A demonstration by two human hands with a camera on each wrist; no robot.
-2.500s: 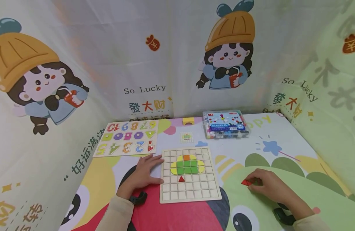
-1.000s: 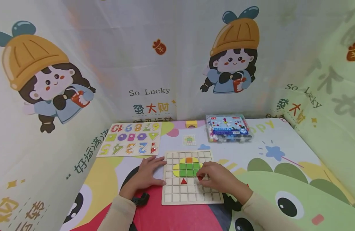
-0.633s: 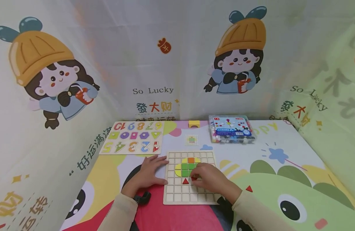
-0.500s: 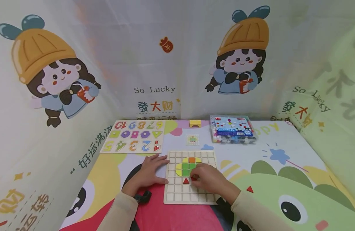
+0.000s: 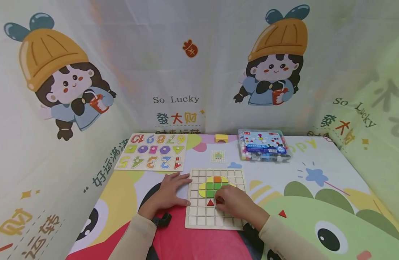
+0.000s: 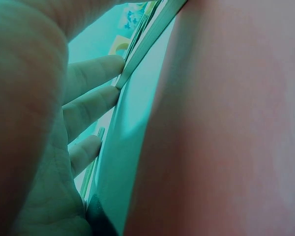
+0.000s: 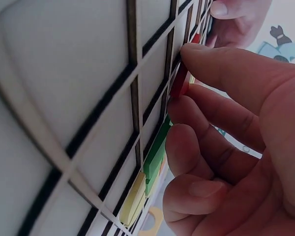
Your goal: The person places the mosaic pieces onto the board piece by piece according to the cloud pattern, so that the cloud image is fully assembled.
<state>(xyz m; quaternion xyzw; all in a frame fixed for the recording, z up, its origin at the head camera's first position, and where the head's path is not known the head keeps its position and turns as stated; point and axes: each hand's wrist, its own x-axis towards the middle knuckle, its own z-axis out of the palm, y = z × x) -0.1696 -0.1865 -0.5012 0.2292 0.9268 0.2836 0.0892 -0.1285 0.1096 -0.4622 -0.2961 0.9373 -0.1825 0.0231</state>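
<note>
In the head view my right hand (image 5: 236, 203) is over the square wooden grid board (image 5: 202, 221). Its thumb and fingertips pinch a red triangle tile (image 7: 180, 82), low against a cell in the right wrist view. Just left of it, another red triangle (image 5: 210, 203) lies on the board. Above these sit green square tiles (image 5: 210, 186), yellow rounded tiles (image 5: 202, 190) and an orange square (image 5: 217, 179), partly hidden by the right hand. My left hand (image 5: 167, 192) has its fingers spread, with the fingertips touching the board's left edge.
A loose red triangle (image 5: 282, 213) lies on the printed tablecloth to the right. Behind the board are a small pattern card (image 5: 218, 156), a yellow arch block (image 5: 221, 138) and a clear box of beads (image 5: 264, 145). A number puzzle board (image 5: 158, 156) lies at the back left.
From the right side of the table my right hand has carried the red triangle left onto the board, beside the other triangle. The left hand stays at the edge; the head view shifts slightly.
</note>
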